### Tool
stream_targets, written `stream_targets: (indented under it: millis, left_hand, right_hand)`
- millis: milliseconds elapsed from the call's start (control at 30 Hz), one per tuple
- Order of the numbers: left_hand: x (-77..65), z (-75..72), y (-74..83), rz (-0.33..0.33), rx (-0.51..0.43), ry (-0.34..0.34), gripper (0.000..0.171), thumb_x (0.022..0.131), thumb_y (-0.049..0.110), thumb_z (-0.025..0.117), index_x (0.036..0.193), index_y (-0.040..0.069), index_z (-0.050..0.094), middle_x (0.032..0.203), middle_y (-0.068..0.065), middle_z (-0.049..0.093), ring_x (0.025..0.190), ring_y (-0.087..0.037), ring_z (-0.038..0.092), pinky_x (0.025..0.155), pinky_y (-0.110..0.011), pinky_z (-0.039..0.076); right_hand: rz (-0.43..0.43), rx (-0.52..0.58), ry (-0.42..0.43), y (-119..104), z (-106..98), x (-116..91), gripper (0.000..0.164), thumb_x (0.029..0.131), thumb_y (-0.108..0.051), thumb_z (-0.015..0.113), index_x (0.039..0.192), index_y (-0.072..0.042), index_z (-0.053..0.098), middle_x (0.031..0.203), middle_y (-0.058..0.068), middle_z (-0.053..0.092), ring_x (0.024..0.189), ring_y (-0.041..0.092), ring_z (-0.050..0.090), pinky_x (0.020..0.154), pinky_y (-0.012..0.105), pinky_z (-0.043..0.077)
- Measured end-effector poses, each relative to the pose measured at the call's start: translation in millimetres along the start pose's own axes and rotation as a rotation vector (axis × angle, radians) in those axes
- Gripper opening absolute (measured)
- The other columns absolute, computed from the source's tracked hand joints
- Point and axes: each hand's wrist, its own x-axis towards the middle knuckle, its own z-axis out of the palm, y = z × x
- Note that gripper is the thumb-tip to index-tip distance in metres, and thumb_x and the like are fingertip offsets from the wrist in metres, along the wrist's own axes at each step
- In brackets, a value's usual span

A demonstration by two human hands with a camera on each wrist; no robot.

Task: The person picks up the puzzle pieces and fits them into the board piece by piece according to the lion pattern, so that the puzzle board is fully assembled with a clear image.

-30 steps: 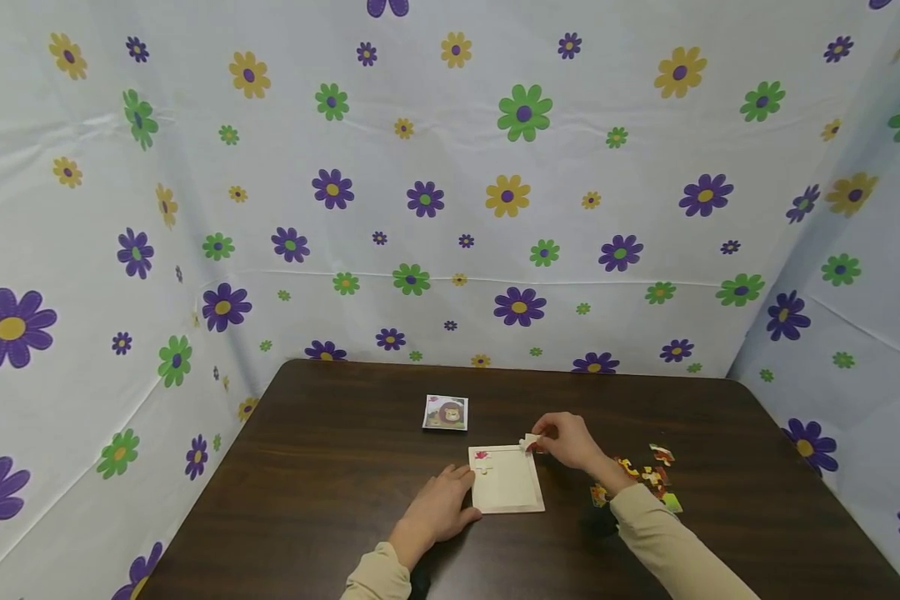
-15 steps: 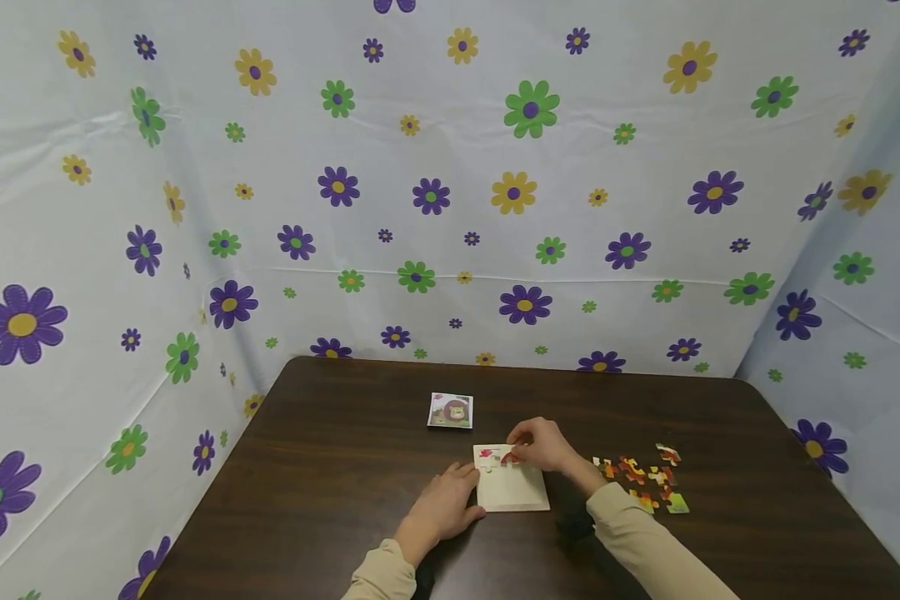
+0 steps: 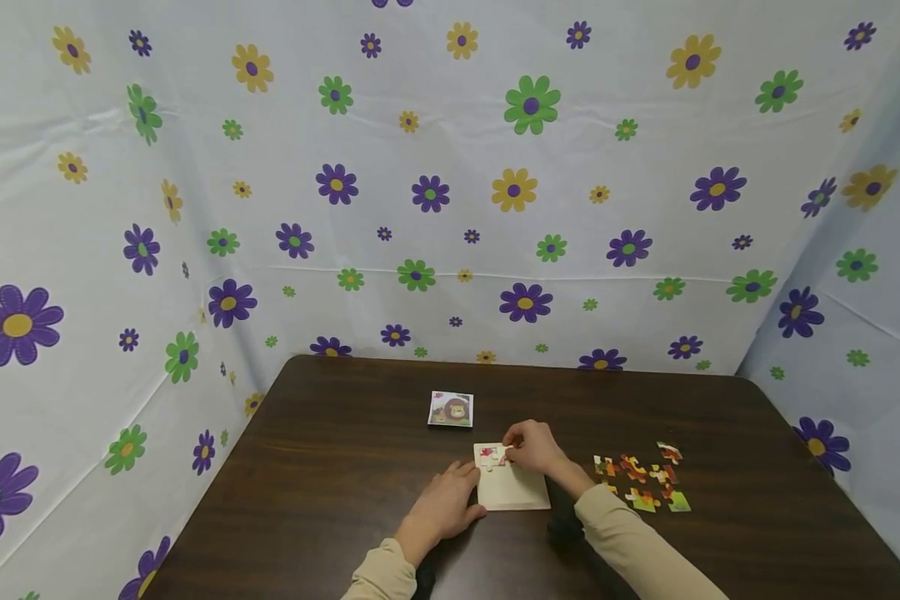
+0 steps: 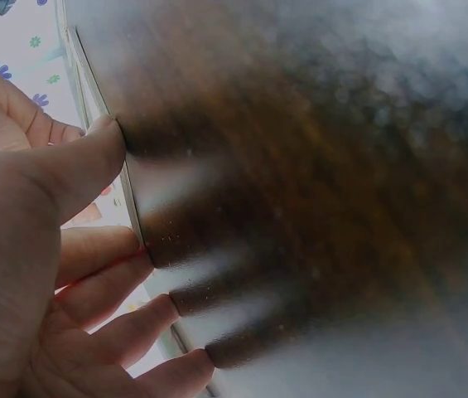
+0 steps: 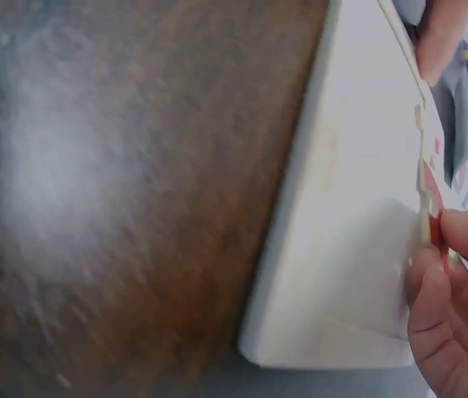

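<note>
A shallow cream puzzle tray point(image 3: 513, 490) lies on the table in front of me. In its far left corner sits a puzzle piece point(image 3: 487, 455) with a pink-red patch. My right hand point(image 3: 534, 447) pinches a second puzzle piece point(image 5: 433, 189), red and white, between thumb and fingers at the tray's far side, close to the first piece. The fingers partly cover it in the head view. My left hand point(image 3: 441, 505) lies at the tray's left side, its fingertips point(image 4: 161, 308) and thumb touching the edge.
Several loose puzzle pieces point(image 3: 642, 500) lie on the dark wooden table point(image 3: 330, 475) right of the tray. A small lion picture point(image 3: 451, 409) lies behind the tray, to the left. A flower-printed cloth point(image 3: 300, 150) hangs around the table's back and sides.
My right hand has moved left from the tray's far right corner, carrying its puzzle piece beside the corner piece. The left hand has stayed at the tray's edge.
</note>
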Motion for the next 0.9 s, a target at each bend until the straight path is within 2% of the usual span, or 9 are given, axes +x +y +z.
stream_targets:
  millis: [233,533,900]
  left_hand:
    - [0.3,-1.0,0.1,0.005,0.011,0.007,0.042,0.083,0.035,0.074,0.112,0.008,0.061,0.128,-0.008,0.059,0.119,-0.031,0.054,0.085,-0.052,0.05]
    - [-0.7,-0.5,0.4,0.008,0.013,0.006,0.042,0.083,0.036,0.073,0.113,0.008,0.061,0.129,-0.009,0.059,0.119,-0.032,0.054,0.085,-0.052,0.05]
    - [-0.9,1.5,-0.3,0.005,0.004,0.011,0.043,0.083,0.036,0.073,0.114,0.008,0.061,0.129,-0.009,0.058,0.119,-0.033,0.054,0.086,-0.052,0.05]
  right_hand:
    - [0.055,-0.028,0.061,-3.0,4.9,-3.4,0.009,0.068,-0.001,0.074,0.072,-0.006,0.068,0.062,-0.004,0.051,0.06,0.009,0.043,0.054,0.023,0.036]
    - [0.105,-0.018,0.062,-4.1,7.5,-4.5,0.011,0.07,-0.001,0.075,0.072,-0.006,0.066,0.061,-0.004,0.049,0.059,0.01,0.044,0.052,0.024,0.036]
    - [0.081,0.004,0.066,0.9,10.5,-7.1,0.014,0.069,-0.002,0.076,0.073,-0.006,0.064,0.062,-0.003,0.049,0.058,0.01,0.042,0.052,0.023,0.034]
